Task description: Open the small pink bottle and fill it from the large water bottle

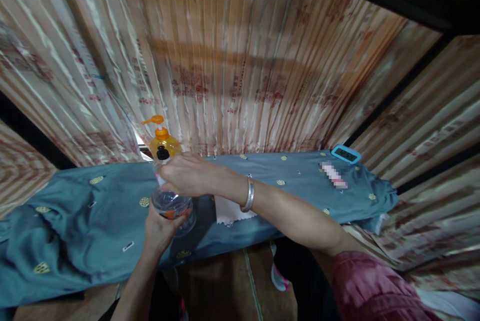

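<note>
Both hands (161,228) (187,173) hold clear bottle (171,206) near cloth (75,216) edge.

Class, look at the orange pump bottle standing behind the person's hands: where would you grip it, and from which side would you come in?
Probably grip the orange pump bottle round its neck, below the spout, coming from above. It stands upright, but the right hand and the clear spray bottle held in the left hand hide its body from the front.

We see the left hand (162,228) gripping a clear bottle (171,203) from below while the right hand (189,175) covers its top, above blue-grey cloth (93,221).
</note>
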Demonstrator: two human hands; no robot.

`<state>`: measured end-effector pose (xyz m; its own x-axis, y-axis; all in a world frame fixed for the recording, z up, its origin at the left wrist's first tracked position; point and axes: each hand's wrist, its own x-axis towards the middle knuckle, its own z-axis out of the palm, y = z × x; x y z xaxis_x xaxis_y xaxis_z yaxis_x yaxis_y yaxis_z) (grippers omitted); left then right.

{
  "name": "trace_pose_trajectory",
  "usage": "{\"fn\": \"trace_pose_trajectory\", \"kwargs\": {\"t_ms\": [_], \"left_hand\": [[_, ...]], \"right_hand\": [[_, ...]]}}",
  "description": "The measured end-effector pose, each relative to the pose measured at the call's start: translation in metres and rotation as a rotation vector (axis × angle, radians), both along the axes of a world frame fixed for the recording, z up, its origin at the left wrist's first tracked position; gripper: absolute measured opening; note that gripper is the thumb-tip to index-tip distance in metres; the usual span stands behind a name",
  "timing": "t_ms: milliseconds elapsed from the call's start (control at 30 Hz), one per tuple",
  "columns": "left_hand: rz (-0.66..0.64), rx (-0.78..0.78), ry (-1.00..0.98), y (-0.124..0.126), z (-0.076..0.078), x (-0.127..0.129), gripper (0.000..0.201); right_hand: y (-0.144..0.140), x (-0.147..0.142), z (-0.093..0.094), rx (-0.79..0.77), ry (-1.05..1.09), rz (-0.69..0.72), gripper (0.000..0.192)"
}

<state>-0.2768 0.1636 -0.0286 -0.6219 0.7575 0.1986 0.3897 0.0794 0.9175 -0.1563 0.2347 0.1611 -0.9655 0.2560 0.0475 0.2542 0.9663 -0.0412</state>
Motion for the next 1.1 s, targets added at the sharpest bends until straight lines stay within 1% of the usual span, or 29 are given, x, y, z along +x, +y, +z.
{"fn": "trace_pose_trajectory", "kwargs": {"t_ms": [100,200,233,300,400,433,467,500,567,633,667,733,800,867,933,967,1033,1100], "left_hand": [[-0.001,0.017,-0.009,0.002,-0.004,-0.001,0.078],[-0.006,0.002,-0.003,0.001,-0.006,-0.002,0.076],[-0.018,0.002,0.005,0.000,-0.005,-0.001,0.074],[-0.019,0.012,-0.005,-0.002,-0.002,0.000,0.070],[-0.044,0.039,-0.024,-0.006,0.002,0.003,0.070],[-0.042,0.043,-0.028,-0.007,0.002,0.004,0.071],[-0.046,0.040,-0.030,-0.008,0.003,0.004,0.070],[-0.053,0.032,-0.037,-0.008,0.004,0.005,0.068],[-0.057,0.049,-0.049,-0.009,0.004,0.005,0.069],[-0.063,0.062,-0.061,-0.009,0.005,0.006,0.069],[-0.063,0.067,-0.069,-0.010,0.005,0.006,0.069],[-0.063,0.072,-0.091,-0.010,0.006,0.007,0.069],[-0.064,0.071,-0.109,-0.011,0.007,0.007,0.070],[-0.066,0.063,-0.114,-0.011,0.007,0.008,0.071],[-0.065,0.061,-0.109,-0.011,0.008,0.008,0.072],[-0.066,0.062,-0.107,-0.011,0.008,0.007,0.072],[-0.071,0.070,-0.107,-0.011,0.009,0.008,0.071],[-0.076,0.079,-0.107,-0.011,0.010,0.008,0.070]], "right_hand": [[0.001,0.001,0.001,-0.042,0.006,0.007,0.032],[0.000,0.002,-0.003,0.021,0.129,-0.051,0.044],[-0.001,0.001,-0.004,0.045,0.159,-0.071,0.045],[-0.002,0.002,-0.005,0.047,0.164,-0.073,0.035],[-0.001,0.003,0.000,-0.008,0.064,-0.041,0.029],[0.000,0.004,0.002,-0.023,0.039,-0.051,0.027],[0.001,0.004,0.004,-0.053,0.002,-0.025,0.025],[0.002,0.005,0.005,-0.081,0.000,-0.003,0.028],[0.003,0.004,0.005,-0.077,0.025,-0.022,0.040],[0.002,0.003,0.004,0.000,0.047,-0.081,0.050],[0.001,0.002,0.003,0.037,0.046,-0.103,0.051],[-0.001,0.001,0.004,0.058,0.023,-0.117,0.041],[-0.002,0.000,0.007,0.015,-0.013,-0.091,0.027],[-0.002,0.000,0.010,-0.047,-0.057,-0.048,0.022],[-0.002,0.000,0.011,-0.079,-0.072,-0.023,0.028],[-0.002,0.000,0.011,-0.068,-0.058,-0.027,0.033],[-0.003,-0.001,0.010,-0.006,-0.028,-0.072,0.045],[-0.004,-0.002,0.009,0.051,-0.024,-0.117,0.048]]}}
